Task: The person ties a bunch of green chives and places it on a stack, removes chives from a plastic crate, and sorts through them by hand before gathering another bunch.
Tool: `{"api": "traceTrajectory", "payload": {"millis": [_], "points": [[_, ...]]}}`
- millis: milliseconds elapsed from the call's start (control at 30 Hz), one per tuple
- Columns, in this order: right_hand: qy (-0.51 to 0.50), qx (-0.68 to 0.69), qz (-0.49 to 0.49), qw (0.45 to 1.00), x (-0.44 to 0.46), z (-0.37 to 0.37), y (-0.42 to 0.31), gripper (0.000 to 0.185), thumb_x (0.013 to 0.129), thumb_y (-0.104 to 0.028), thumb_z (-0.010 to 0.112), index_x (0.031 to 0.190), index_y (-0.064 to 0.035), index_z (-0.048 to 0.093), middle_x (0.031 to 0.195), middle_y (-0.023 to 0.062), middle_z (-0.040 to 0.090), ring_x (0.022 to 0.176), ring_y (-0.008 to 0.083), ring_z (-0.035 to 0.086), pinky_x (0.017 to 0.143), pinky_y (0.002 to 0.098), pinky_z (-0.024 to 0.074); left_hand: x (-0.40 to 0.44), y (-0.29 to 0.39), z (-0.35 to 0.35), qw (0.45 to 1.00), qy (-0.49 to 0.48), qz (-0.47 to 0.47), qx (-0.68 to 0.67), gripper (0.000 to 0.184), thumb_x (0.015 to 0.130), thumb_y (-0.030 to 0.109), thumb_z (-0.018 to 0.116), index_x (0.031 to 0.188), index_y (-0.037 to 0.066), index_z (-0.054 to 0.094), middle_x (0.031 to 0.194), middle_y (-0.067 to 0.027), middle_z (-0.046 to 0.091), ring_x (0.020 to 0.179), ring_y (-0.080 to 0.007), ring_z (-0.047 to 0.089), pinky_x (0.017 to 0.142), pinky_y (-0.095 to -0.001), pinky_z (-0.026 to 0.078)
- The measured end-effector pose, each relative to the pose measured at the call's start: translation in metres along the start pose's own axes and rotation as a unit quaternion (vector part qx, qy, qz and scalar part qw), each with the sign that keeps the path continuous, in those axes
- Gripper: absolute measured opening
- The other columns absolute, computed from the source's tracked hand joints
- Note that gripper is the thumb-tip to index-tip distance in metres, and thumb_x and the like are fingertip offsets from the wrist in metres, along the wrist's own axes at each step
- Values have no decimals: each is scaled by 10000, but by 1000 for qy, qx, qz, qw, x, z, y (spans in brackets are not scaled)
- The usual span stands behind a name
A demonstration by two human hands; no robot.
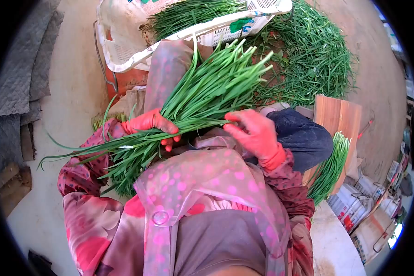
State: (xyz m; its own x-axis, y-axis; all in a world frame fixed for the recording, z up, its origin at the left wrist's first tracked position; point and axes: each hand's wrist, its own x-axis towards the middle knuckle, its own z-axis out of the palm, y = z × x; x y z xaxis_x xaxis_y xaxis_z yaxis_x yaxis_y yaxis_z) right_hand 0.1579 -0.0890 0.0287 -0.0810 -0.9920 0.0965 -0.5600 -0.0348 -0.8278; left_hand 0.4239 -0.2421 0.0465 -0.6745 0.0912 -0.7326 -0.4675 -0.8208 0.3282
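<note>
A large bunch of long green leafy stalks (211,85) lies across my lap, its pale cut ends toward the upper right. My left hand (152,126), in a red glove, is wrapped round part of the stalks, whose thin tips trail to the lower left. My right hand (256,134), also red-gloved, is at the pale end of a few stalks, thumb and fingertips pinched together on them. A clear apron with pink dots (207,175) covers my front below the hands.
A white plastic basket (124,50) with more stalks stands ahead. A big heap of loose greens (308,55) lies at the upper right. Beside my right knee, a wooden board (338,115) has a neat bundle (329,170) against it. Boxes (349,202) stand far right.
</note>
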Motion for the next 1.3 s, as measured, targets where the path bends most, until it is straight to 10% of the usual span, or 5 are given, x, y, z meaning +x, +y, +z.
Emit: {"api": "traceTrajectory", "payload": {"millis": [233, 600, 800, 1133, 1300], "points": [[-159, -262, -67, 949, -3, 49, 19, 185, 778, -315, 636, 756, -132, 626, 741, 78, 586, 717, 279, 599, 617, 410, 483, -6, -12, 4, 998, 43, -40, 29, 339, 761, 224, 766, 988, 32, 603, 802, -64, 624, 600, -139, 601, 620, -348, 549], [-170, -219, -145, 950, -7, 30, 29, 172, 740, -291, 629, 704, -123, 632, 735, 83, 601, 763, 277, 622, 690, 407, 481, -16, -18, -6, 996, -25, -22, 80, 425, 809, 292, 733, 1120, 40, 592, 845, -74, 644, 647, -159, 618, 583, -308, 521], [-264, -267, 14, 927, -6, -36, 62, 199, 773, -268, 616, 824, -75, 616, 843, 135, 612, 816, 323, 625, 678, 430, 500, -26, -24, -6, 995, -4, -5, 99, 600, 784, 187, 760, 1305, 33, 505, 1192, -40, 605, 1054, -133, 565, 902, -303, 461], [-45, 217, 228, 948, 14, -50, 117, 120, 792, -136, 666, 859, -38, 679, 821, 56, 676, 753, 147, 626, 694, 296, 505, -31, -51, -11, 981, -18, 34, 188, 490, 791, 16, 700, 1254, 10, 540, 1198, -54, 608, 1074, -154, 556, 952, -324, 437], [125, 198, 272, 933, 46, -78, 125, 148, 828, -142, 653, 920, -30, 683, 870, 53, 682, 809, 128, 630, 742, 259, 497, -37, -46, -18, 981, 22, 15, 191, 461, 781, -24, 676, 1228, 8, 567, 1176, -63, 622, 1053, -148, 569, 943, -322, 443]]}}
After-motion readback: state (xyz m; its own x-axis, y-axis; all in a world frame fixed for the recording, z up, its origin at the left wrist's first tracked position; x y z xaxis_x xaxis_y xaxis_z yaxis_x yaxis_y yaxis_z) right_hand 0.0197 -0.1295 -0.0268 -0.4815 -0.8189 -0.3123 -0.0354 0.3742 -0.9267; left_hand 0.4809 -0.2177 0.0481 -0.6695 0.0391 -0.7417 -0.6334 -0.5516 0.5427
